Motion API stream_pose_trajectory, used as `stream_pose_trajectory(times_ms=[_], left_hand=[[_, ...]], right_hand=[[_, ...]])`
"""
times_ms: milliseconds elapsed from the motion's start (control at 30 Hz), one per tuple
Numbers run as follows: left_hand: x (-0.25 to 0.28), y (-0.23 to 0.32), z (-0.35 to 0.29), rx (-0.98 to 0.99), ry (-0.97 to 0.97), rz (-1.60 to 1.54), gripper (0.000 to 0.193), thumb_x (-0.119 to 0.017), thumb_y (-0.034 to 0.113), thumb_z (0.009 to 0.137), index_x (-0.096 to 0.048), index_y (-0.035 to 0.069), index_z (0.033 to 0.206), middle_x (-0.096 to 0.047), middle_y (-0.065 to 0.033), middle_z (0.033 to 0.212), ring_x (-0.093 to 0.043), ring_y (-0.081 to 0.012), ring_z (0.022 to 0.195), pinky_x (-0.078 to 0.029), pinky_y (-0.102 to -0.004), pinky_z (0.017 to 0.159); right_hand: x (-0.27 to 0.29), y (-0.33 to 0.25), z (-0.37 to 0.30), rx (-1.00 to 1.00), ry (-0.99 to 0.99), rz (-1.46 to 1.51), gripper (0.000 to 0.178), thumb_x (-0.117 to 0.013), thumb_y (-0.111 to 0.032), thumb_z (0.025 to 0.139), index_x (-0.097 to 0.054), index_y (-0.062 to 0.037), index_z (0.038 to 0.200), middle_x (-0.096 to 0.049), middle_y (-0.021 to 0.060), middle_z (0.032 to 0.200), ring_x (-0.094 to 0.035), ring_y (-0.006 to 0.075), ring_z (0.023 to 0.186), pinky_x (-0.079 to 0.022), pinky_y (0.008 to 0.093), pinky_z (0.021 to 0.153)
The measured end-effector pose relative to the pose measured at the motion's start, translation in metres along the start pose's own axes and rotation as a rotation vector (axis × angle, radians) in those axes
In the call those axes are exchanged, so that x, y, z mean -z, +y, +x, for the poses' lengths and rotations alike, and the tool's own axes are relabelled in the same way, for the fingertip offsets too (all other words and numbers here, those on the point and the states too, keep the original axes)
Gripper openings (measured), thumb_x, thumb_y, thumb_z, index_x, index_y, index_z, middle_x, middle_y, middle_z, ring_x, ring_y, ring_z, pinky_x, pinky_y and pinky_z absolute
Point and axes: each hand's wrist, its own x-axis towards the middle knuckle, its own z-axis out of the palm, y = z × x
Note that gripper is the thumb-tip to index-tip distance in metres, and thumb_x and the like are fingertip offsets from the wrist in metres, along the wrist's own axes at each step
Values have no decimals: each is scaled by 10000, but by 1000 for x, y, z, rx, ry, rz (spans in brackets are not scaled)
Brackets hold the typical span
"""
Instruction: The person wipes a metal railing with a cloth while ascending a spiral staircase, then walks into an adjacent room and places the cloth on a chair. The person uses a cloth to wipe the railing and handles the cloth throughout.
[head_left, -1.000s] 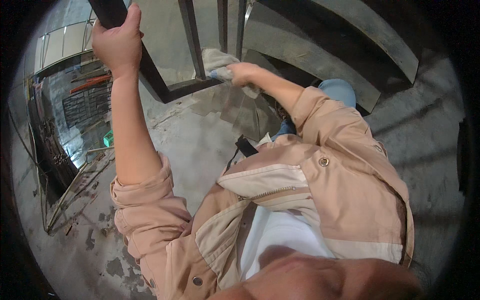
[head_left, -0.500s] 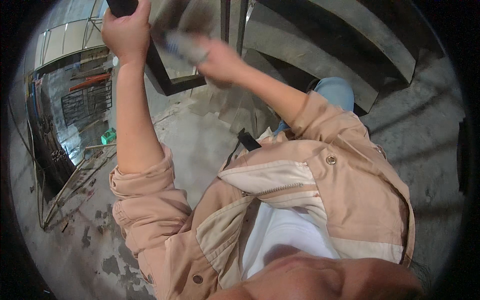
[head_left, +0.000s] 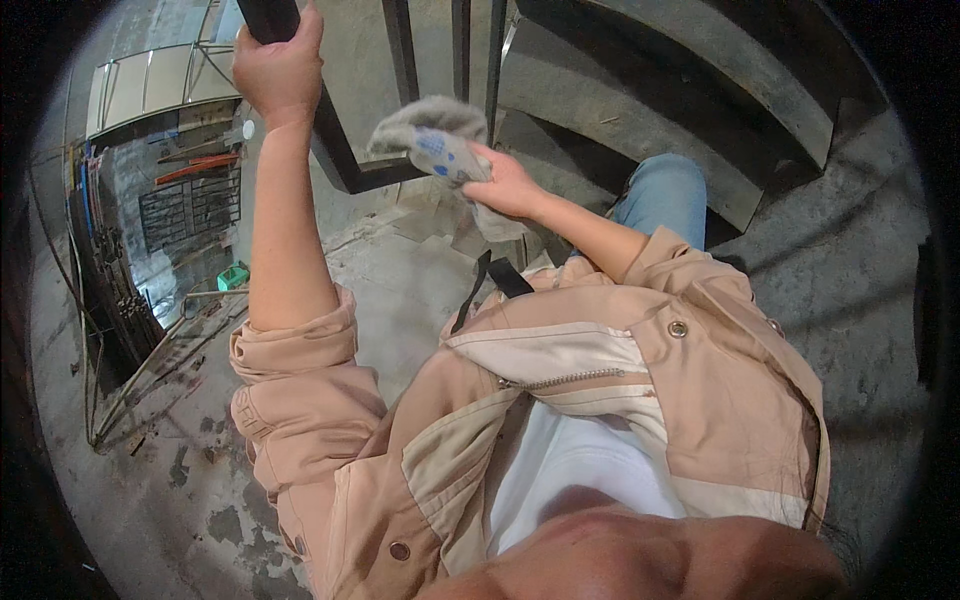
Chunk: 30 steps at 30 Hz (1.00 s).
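Note:
My left hand (head_left: 280, 75) is wrapped round the dark square-section handrail (head_left: 269, 18) at the upper left. From there the rail runs down to a corner where it meets a lower bar (head_left: 385, 172). My right hand (head_left: 508, 188) pinches a grey cloth (head_left: 430, 122) with blue printed patches, thumb on top. Part of the cloth fans out beyond the fingers toward the balusters (head_left: 462, 50), and another part hangs below the hand. Whether the cloth touches the lower bar cannot be made out.
Curved concrete steps (head_left: 625, 95) with dark undersides rise at the upper right, beside my jeans-covered knee (head_left: 665, 195). Long rods and scrap (head_left: 112, 265) lie at the left, near a green container (head_left: 233, 276). The grey floor (head_left: 190, 400) is stained and littered with debris.
My right hand has moved right and slightly down with the cloth, which was blurred before and now shows plainly. The left hand keeps its grip on the rail; the view has shifted slightly.

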Motion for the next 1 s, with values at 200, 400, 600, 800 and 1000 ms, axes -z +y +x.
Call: stream_pose_trajectory(times_ms=[200,400,600,800,1000], left_hand=[[16,35,5,-32,73,54,336,-722,335,715,-621,24,795,-671,-147,756,-652,-331,717,-496,-410,682],[26,17,-17,-5,138,-16,331,-722,320,724,-605,22,809,-650,-147,719,-630,-311,661,-495,-401,636],[57,-3,-28,84,190,-121,355,-717,301,736,-617,29,942,-654,-158,689,-648,-315,615,-515,-413,602],[77,33,-32,151,51,18,360,-657,328,750,-615,50,974,-660,-235,839,-646,-406,830,-522,-501,731],[72,30,-33,88,138,83,408,-666,401,742,-621,80,989,-674,-196,866,-653,-375,856,-530,-471,745]], right_hand=[[-8,-90,37,195,-259,-29,649,-686,-233,705,-489,1,1276,-636,177,1116,-600,257,1003,-463,328,887],[-40,-76,45,136,-341,59,571,-700,-233,702,-531,-21,1204,-645,137,1072,-592,225,970,-452,324,891],[-63,-43,51,120,-381,-390,561,-697,-259,707,-563,-34,1203,-646,145,1105,-591,247,1018,-450,364,916],[-59,-60,36,48,-268,-429,566,-694,-170,717,-527,-34,1241,-649,100,1045,-600,186,940,-463,315,869],[-67,-73,30,148,-282,-60,613,-714,-211,711,-509,-34,1261,-640,121,1074,-593,203,968,-473,350,864]])
